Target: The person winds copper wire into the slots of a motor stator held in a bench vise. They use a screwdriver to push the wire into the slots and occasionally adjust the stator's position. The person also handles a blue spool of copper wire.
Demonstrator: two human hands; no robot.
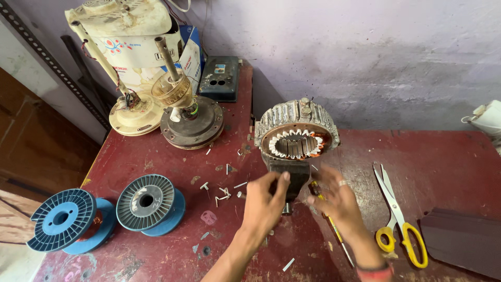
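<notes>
Across the scuffed dark red worktop [428, 156] things lie spread so that each is within reach of the person standing at its near edge. At the back left, out of the way against the wall, stand a cream fan housing on its tilted stem [122, 36] and a round grey motor base with a brass-coloured shaft [190, 122]. Near the middle, the ribbed metal stator ring with copper windings and white slot liners [297, 136] is propped on edge on a dark block [292, 175], its open bore tilted toward the person so the slots face the eyes. Two blue plastic wire spools [107, 211] lie flat at the left. Yellow-handled scissors [399, 219] rest to the right beside a stack of dark sheets [464, 240]. A thin yellow-handled screwdriver [334, 230] lies under the right hand. Small white offcuts [222, 193] are scattered about.

The left hand [263, 206] reaches to the block just below the stator, fingers curled against it. The right hand [336, 201], blurred, hovers beside it with fingers spread, gripping nothing.
</notes>
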